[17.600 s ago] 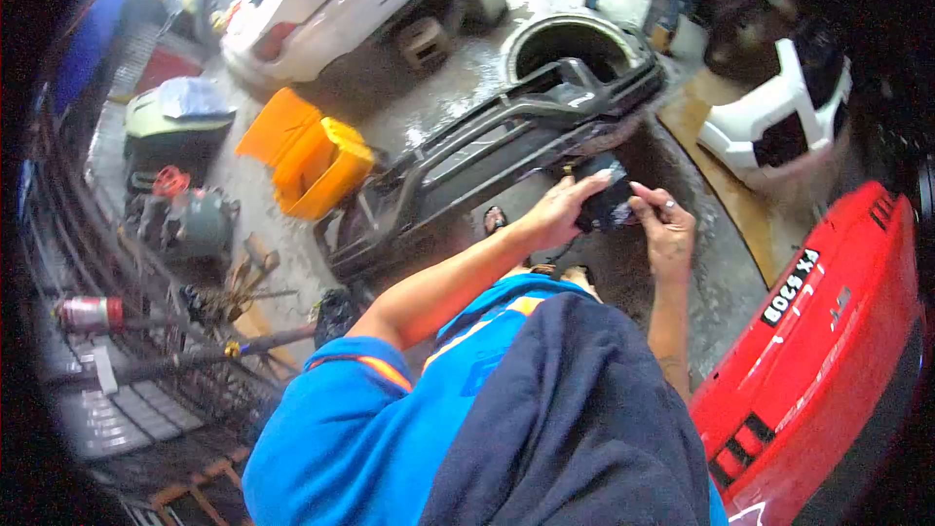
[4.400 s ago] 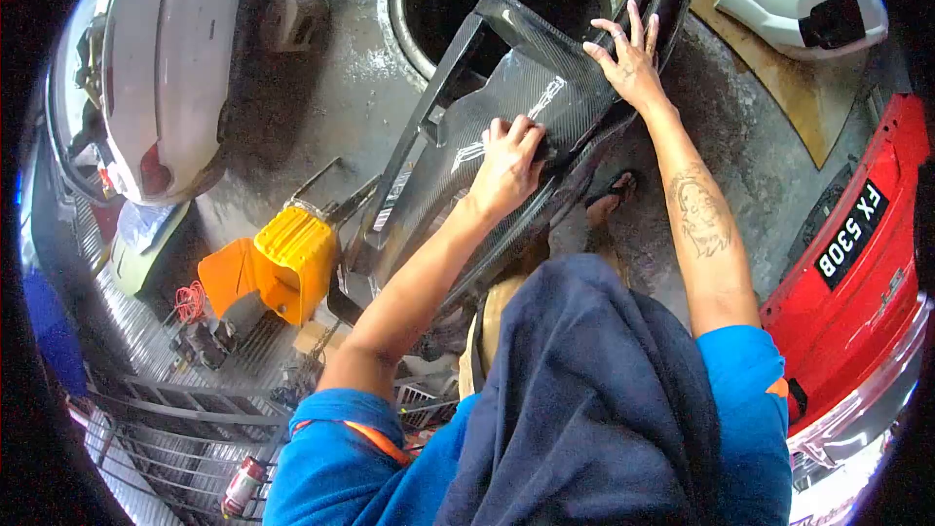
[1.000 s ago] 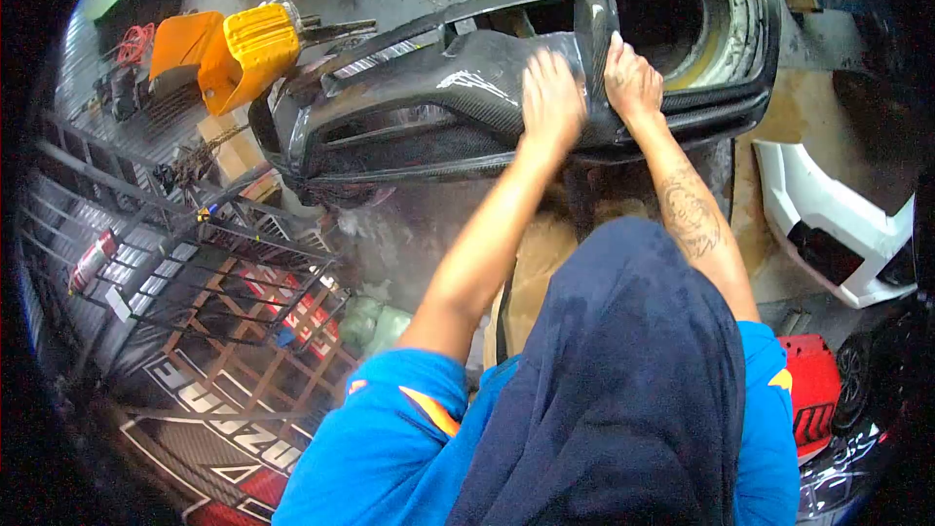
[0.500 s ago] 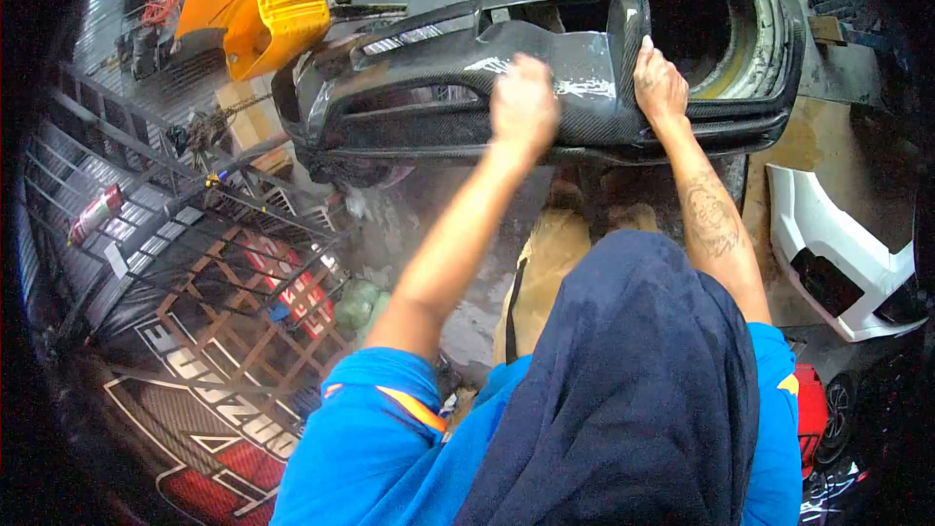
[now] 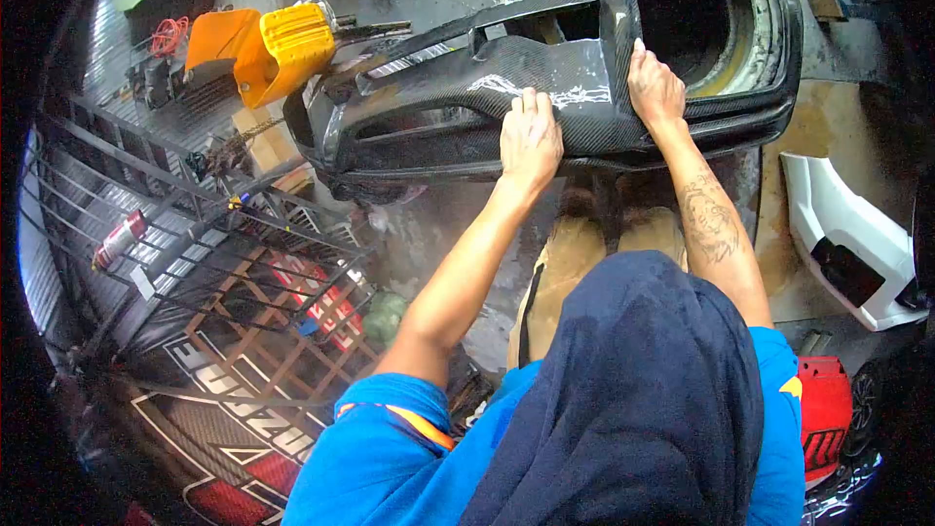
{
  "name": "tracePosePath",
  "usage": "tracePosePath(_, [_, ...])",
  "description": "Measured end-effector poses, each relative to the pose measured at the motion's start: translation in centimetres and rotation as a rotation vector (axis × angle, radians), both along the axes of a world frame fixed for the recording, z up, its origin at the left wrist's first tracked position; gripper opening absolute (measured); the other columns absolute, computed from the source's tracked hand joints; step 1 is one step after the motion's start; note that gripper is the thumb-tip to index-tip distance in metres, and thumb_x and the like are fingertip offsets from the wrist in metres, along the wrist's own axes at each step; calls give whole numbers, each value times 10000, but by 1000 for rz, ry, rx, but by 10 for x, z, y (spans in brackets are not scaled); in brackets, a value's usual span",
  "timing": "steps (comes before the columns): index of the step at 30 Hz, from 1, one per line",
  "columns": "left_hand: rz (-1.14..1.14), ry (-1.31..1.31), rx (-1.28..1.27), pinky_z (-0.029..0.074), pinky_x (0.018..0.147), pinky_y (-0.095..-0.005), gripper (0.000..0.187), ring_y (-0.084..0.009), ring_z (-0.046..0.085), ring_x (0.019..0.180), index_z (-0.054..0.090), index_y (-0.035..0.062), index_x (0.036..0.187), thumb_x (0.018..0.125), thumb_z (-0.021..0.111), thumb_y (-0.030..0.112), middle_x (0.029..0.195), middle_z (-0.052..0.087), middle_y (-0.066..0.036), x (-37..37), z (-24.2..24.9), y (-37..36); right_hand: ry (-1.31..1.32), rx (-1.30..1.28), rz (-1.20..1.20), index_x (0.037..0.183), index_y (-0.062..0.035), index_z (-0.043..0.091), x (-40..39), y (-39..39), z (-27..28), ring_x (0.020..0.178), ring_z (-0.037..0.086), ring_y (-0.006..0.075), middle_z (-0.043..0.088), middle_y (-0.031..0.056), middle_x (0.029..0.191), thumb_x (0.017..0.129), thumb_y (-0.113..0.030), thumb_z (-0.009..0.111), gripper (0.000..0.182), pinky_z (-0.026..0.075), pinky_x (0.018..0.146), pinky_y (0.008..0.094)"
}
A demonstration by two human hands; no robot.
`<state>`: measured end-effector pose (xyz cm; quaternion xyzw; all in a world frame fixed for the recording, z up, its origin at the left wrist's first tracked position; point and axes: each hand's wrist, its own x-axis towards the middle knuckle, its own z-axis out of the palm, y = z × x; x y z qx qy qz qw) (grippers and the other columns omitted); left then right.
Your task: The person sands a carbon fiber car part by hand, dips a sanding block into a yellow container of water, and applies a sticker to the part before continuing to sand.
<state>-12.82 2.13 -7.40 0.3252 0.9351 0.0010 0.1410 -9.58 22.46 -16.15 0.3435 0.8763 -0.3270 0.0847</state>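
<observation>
A black car bumper (image 5: 575, 68) with a carbon-fibre weave lies across the upper middle of the head view. Its surface looks wet, and white streaky residue (image 5: 582, 95) marks it beside the openings. My right hand (image 5: 657, 90) is closed around the bumper's upright edge, thumb on top. On the panel's lower part, just under the white streaks, rests my left hand (image 5: 531, 141) with fingers bent and pressed together. Whatever lies beneath those fingers is hidden.
Behind the bumper stands a large round drum or tub (image 5: 769, 0) with a dark inside. Orange-yellow plastic parts (image 5: 297, 47) sit at upper left. A black metal rack (image 5: 146, 170) runs down the left side. A white bumper (image 5: 847, 244) lies on the right.
My left hand has come down across the panel toward my body and is less blurred. The white streaks have changed shape. My right hand keeps its grip; the view has shifted slightly.
</observation>
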Motion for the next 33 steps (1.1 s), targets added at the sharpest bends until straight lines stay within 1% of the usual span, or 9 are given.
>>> tracePosePath(4, [88, 16, -201, 536, 869, -440, 436, -407, 598, 1069, 519, -84, 1179, 826, 644, 137, 1228, 562, -305, -82, -30, 1, 50, -37, -14, 837, 2, 669, 2, 1, -3, 804, 687, 453, 678, 298, 813, 1051, -430, 279, 620, 553, 775, 536])
tracePosePath(7, [45, 268, -36, 534, 870, -444, 387, -420, 589, 1079, 530, -86, 1127, 827, 632, 137, 1219, 564, -309, -53, -36, -5, 21, -32, -10, 861, -6, 670, 0, 1, -6, 833, 677, 453, 674, 299, 822, 1053, -437, 295, 602, 554, 790, 535])
tracePosePath(11, [-116, -42, 34, 509, 884, -470, 394, -439, 590, 1017, 518, -69, 1100, 792, 666, 129, 1111, 577, -304, -12, 3, -7, 106, 7, -27, 821, -15, 669, 1, -2, -7, 802, 681, 454, 676, 287, 797, 1052, -432, 306, 599, 560, 765, 537])
tracePosePath(16, [6, 373, 54, 504, 866, -477, 400, -407, 586, 986, 505, -62, 1137, 807, 635, 122, 1069, 573, -276, -39, -25, -12, 83, 72, -7, 790, -37, 663, 2, -2, -12, 735, 689, 432, 683, 254, 752, 1049, -405, 338, 555, 578, 694, 517])
tracePosePath(20, [-73, -2, 87, 495, 855, -440, 476, -383, 562, 1010, 534, -55, 1126, 738, 719, 150, 1172, 549, -255, 19, -2, -4, 59, 41, -3, 809, -31, 670, 0, -1, -10, 751, 691, 424, 682, 261, 762, 1049, -412, 330, 565, 576, 714, 521])
tracePosePath(24, [65, 164, 35, 527, 829, -449, 326, -389, 594, 930, 517, -31, 1046, 806, 669, 128, 1096, 555, -250, -50, -11, 0, 25, -56, -32, 899, 2, 684, 5, -1, -5, 878, 682, 449, 693, 279, 863, 1049, -456, 270, 636, 539, 839, 530])
tracePosePath(26, [60, 173, 54, 525, 836, -454, 338, -388, 595, 926, 516, -35, 1062, 805, 667, 123, 1093, 557, -249, -9, -14, 8, -27, -81, -22, 918, 4, 684, 0, 2, -4, 916, 675, 449, 689, 290, 892, 1049, -466, 254, 651, 528, 862, 529])
tracePosePath(31, [-88, 179, 24, 529, 841, -461, 413, -375, 597, 939, 505, -66, 1154, 814, 648, 118, 1096, 567, -254, -30, -20, -18, 8, -23, -9, 862, 0, 681, -1, -1, -6, 843, 684, 450, 691, 280, 850, 1051, -462, 259, 653, 548, 809, 530])
tracePosePath(33, [174, 75, -70, 535, 836, -452, 426, -390, 605, 966, 501, -72, 1172, 818, 645, 116, 1150, 566, -285, -59, -20, -13, 4, 20, 1, 806, -12, 669, 0, 0, 0, 779, 688, 446, 688, 271, 799, 1052, -450, 282, 634, 564, 752, 528])
